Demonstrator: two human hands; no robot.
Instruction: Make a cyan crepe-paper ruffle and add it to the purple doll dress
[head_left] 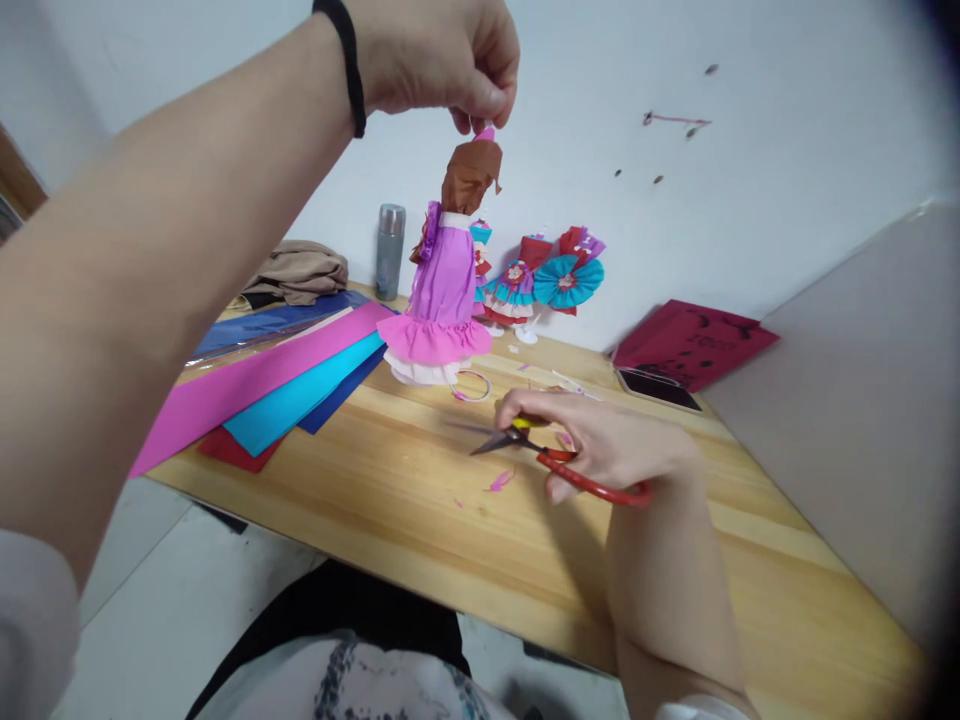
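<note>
While my left hand point(442, 60) pinches the paper doll point(446, 290) upright, right hand point(592, 445) gripping scissors point(555, 462) on worktop point(450, 520), crepe sheets point(285, 385), flask point(389, 252), paper fans point(555, 278) behind.

A home craft corner: a pale wooden table point(420, 520) against a plain white wall point(750, 150), spread with coloured crepe-paper sheets point(285, 385) and finished paper-dress dolls point(544, 280).

Upright paper doll point(444, 290) in purple dress, pink ruffled hem; red-handled scissors point(555, 458) flat on wood.
</note>
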